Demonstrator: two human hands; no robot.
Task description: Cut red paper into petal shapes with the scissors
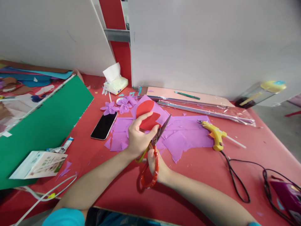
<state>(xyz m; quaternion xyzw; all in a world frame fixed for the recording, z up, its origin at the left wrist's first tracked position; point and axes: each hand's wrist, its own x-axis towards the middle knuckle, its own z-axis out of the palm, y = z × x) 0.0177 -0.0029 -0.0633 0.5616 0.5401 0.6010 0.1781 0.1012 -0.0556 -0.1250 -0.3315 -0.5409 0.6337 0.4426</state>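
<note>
From afar I see purple flowers apparently finished, left hand pinching perhaps part-cut red paper, right hand curled around scissors.

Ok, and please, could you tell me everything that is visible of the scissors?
The scissors have grey metal blades and a large, glossy red handle loop that looks like plastic, with pale specks low down. A yellow part shows beside it, perhaps the other loop, mostly hidden. The right hand's grip holds them, thumb through the red loop. The blades point forward and rightward, above purple sheets, near the red piece; whether they touch it is unclear.
</note>
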